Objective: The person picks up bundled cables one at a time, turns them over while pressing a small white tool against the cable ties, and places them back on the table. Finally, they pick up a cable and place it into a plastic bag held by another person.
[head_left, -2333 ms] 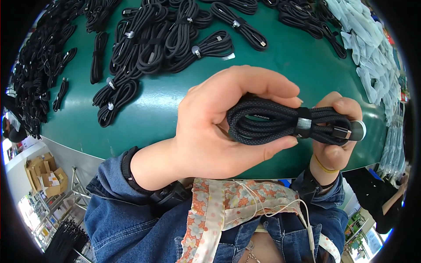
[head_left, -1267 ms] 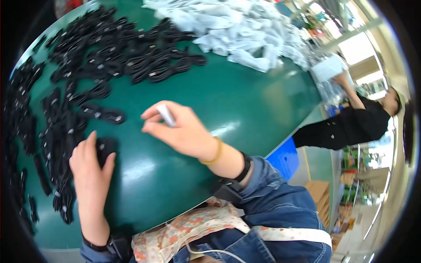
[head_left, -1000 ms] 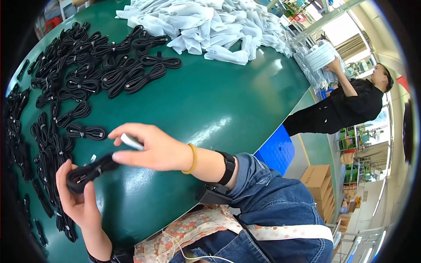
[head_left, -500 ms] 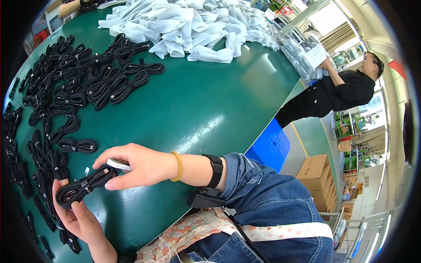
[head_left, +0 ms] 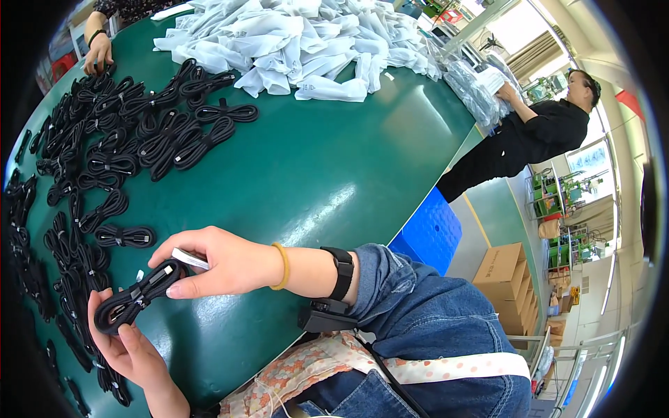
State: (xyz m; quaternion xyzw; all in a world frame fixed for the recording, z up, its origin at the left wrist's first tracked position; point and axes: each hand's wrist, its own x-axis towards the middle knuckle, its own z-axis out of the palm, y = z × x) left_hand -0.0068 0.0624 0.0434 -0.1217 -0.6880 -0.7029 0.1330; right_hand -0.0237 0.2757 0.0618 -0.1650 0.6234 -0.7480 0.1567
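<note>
While left hand [head_left: 136,355] and right hand [head_left: 230,265] grip a strapped, looped black cable bundle [head_left: 134,305], more black coils [head_left: 113,164] apparently remain toward twelve o'clock.

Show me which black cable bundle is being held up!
The cable bundle held between the left hand and the right hand; the other bundles rest on the green table.

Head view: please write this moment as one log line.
left hand: holds black cable bundle | right hand: at bundle's other end, holds white piece | table: pale pouches piled
</note>
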